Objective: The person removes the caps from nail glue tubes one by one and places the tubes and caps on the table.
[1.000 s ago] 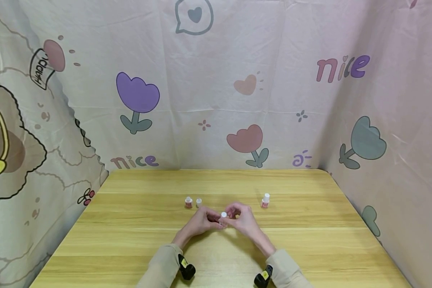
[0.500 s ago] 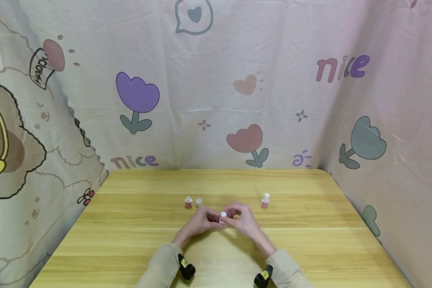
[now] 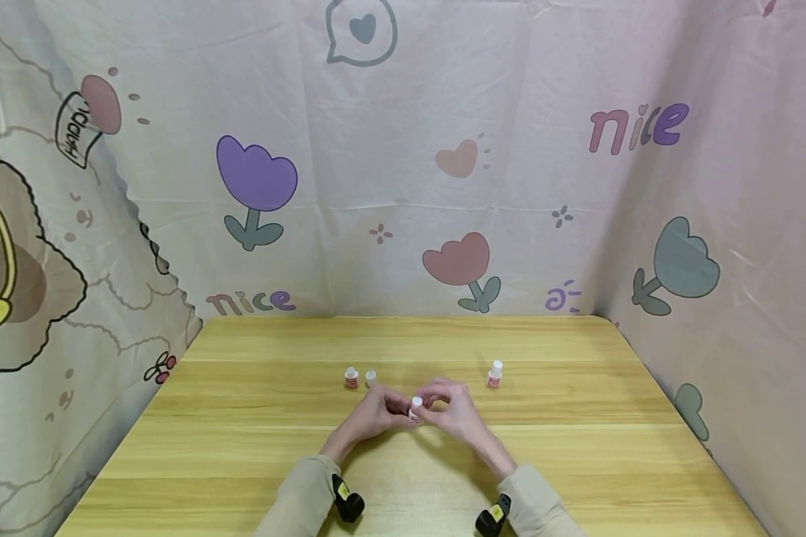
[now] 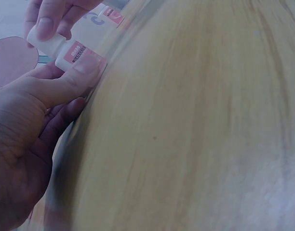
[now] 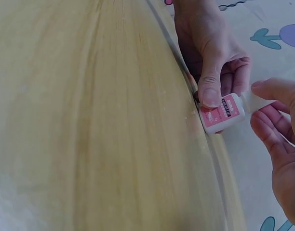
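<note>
Between both hands, a small white glue bottle with a pink label stands at the middle of the table. My left hand grips its body low down, the thumb lying across the label in the right wrist view. The white cap sits on top of the bottle, and my right hand pinches it between thumb and fingers. In the left wrist view the same cap shows under a right fingertip. Part of the bottle's body is hidden behind the left thumb.
Behind the left hand stand another small bottle with its neck bare and a loose whitish cap beside it. A capped bottle stands further right. The wooden table meets a patterned cloth at the back.
Both hands keep their places around the bottle. The right thumb has shifted slightly on the cap, and a little more of the bottle's label shows than a second ago.
</note>
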Available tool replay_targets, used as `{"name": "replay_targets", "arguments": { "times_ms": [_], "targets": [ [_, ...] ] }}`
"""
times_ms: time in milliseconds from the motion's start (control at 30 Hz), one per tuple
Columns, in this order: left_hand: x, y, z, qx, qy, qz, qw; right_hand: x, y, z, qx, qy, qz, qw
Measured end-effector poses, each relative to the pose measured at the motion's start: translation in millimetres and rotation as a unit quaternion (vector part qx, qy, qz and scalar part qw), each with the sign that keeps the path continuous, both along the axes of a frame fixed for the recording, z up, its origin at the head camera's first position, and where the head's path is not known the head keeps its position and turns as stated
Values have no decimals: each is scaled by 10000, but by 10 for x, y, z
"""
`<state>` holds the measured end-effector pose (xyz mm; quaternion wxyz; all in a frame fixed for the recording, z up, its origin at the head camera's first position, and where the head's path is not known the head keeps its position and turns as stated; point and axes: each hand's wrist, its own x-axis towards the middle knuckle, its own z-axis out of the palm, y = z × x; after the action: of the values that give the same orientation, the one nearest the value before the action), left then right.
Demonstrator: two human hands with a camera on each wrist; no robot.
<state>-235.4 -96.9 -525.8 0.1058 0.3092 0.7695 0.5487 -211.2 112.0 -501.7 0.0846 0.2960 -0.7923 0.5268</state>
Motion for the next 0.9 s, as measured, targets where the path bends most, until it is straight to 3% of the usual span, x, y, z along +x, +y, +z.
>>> {"name": "replay_targets", "arguments": {
  "times_ms": [233, 500, 900],
  "targets": [
    [13, 0, 23, -94, 13, 65, 9999, 8, -2, -7, 80, -161, -36, 9998],
    [35, 3, 45, -132, -55, 150, 9998, 30, -30, 24, 42, -603, -424, 9973],
    [24, -5, 37, -96, -42, 36, 9999, 1, -16, 3, 27, 99, -285, 9995]
  ]
}}
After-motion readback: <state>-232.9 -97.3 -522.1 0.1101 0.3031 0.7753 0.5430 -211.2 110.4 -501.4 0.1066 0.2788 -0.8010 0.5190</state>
